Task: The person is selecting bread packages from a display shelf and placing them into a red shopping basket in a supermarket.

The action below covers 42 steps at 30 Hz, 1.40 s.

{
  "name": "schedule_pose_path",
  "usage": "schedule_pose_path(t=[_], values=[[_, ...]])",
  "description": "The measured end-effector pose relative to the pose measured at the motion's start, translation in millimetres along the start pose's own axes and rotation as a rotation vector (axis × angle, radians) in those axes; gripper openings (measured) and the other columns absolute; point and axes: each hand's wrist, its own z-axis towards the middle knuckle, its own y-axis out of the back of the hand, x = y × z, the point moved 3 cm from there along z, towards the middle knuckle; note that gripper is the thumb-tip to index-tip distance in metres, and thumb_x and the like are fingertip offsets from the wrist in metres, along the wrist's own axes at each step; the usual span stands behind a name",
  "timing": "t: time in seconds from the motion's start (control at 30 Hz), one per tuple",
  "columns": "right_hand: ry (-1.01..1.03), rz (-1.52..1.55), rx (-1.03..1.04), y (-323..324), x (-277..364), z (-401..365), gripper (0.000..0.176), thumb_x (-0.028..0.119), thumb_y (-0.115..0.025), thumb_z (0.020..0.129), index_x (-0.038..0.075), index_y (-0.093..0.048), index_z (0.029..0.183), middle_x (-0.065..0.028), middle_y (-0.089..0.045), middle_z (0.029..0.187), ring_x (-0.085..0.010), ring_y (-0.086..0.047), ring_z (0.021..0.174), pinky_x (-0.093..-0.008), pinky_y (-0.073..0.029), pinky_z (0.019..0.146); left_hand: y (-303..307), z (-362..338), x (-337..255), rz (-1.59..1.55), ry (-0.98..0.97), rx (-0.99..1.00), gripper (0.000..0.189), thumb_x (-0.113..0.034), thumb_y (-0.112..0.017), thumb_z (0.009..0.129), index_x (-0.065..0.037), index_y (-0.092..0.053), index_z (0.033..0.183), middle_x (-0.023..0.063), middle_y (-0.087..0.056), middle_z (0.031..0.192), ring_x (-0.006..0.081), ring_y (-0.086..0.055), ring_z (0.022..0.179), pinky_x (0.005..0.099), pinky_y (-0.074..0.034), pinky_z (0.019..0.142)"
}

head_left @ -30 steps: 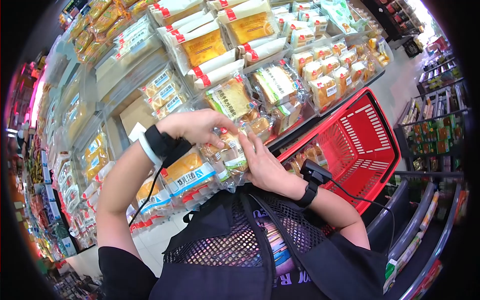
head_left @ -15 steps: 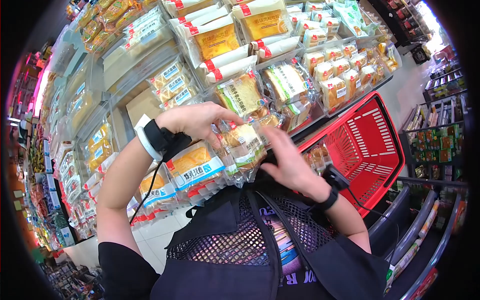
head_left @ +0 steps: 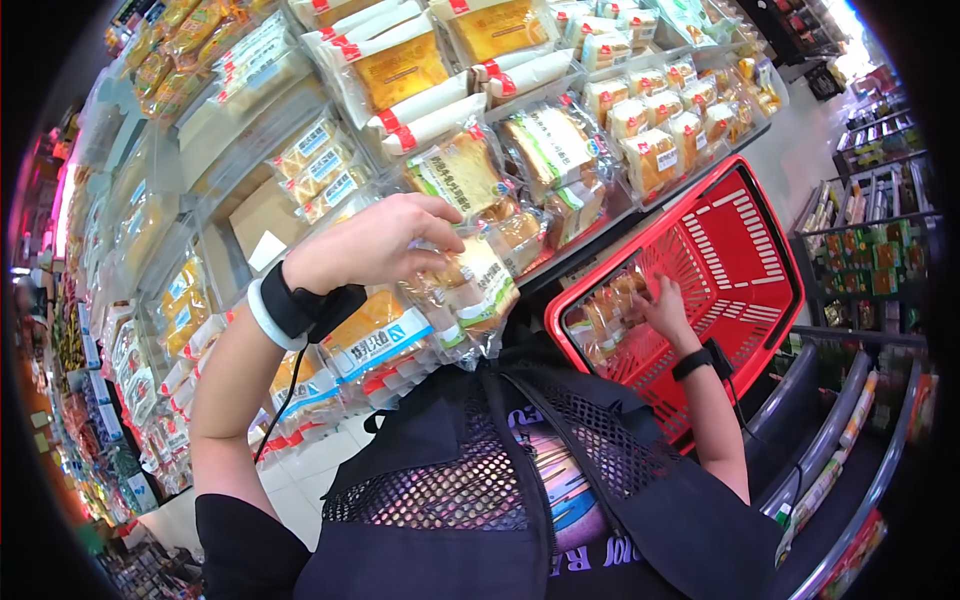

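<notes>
"Head view: what's biggest?"

"Bread display [head_left: 225, 130], ahead of the left hand [head_left: 375, 240], divided into bins, presumably to keep kinds apart. Then the basket [head_left: 735, 330], around the right hand [head_left: 668, 310], set beside the display, perhaps for easy reach."

"How are the hands?"

"The left is loosely curled, fingers parted, at the pack [head_left: 482, 285] just right of its fingertips; I can't tell whether it pinches. The right is open, fingers spread and slightly bent by the packs [head_left: 605, 310] to its left; contact is unclear."

"And that first pack's look?"

"Tilted, in clear, shiny, crinkled film, with brown bread showing and a pale label edged in green."
</notes>
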Motion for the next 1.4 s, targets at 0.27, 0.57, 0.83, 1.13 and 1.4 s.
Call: schedule_pose_path(t=[0.27, 0.57, 0.83, 1.13, 1.4], values=[[-0.100, 0.310, 0.205, -27, -23, 12, 0.057, 0.030, -0.070, 0.081, -0.004, -0.051, 0.122, -0.0228, -0.064, 0.107, -0.0298, -0.066, 0.094, -0.0365, -0.053, 0.081, 4, -12, -43, 0.169, -0.011, -0.223, 0.035, -0.004, -0.068, 0.074, -0.005, -0.063, 0.109, 0.0167, -0.055, 0.122, 0.0359, -0.054, 0.110, 0.0410, -0.045, 0.091], [-0.054, 0.108, 0.033, -8, -22, 8, 0.034, 0.031, -0.074, 0.073, -0.001, -0.067, 0.086, -0.0211, -0.065, 0.084, -0.0357, -0.065, 0.080, -0.0417, -0.051, 0.071, -16, -18, -77, 0.115, 0.123, -0.181, 0.048, -0.011, -0.072, 0.072, -0.007, -0.058, 0.117, 0.0163, -0.049, 0.131, 0.0369, -0.044, 0.124, 0.0437, -0.038, 0.102], [-0.113, 0.062, -0.173, 63, 15, 3, 0.021, 0.020, -0.070, 0.076, 0.000, -0.061, 0.073, -0.0191, -0.062, 0.073, -0.0350, -0.062, 0.070, -0.0425, -0.048, 0.062, -41, -21, -66, 0.192, 0.301, -0.220, 0.069, -0.019, -0.080, 0.062, -0.009, -0.054, 0.125, 0.0190, -0.027, 0.147, 0.0409, -0.023, 0.137, 0.0484, -0.027, 0.110], [0.478, 0.347, -0.064, 208, 218, -40, 0.015, 0.006, -0.062, 0.081, -0.001, -0.052, 0.072, -0.0117, -0.051, 0.067, -0.0245, -0.054, 0.061, -0.0338, -0.043, 0.054, -47, -23, -66, 0.277, 0.476, -0.322, 0.094, -0.029, -0.084, 0.056, -0.014, -0.040, 0.138, 0.0158, -0.017, 0.152, 0.0373, -0.014, 0.141, 0.0618, -0.010, 0.109], [0.686, 0.257, 0.079, 83, 305, -3, 0.016, 0.013, -0.062, 0.084, -0.002, -0.057, 0.085, -0.0181, -0.057, 0.079, -0.0363, -0.058, 0.075, -0.0419, -0.047, 0.068, -51, -34, -63, 0.280, 0.537, -0.401, 0.104, -0.031, -0.085, 0.055, -0.014, -0.032, 0.143, 0.0178, -0.018, 0.151, 0.0360, -0.017, 0.140, 0.0653, -0.010, 0.107]])
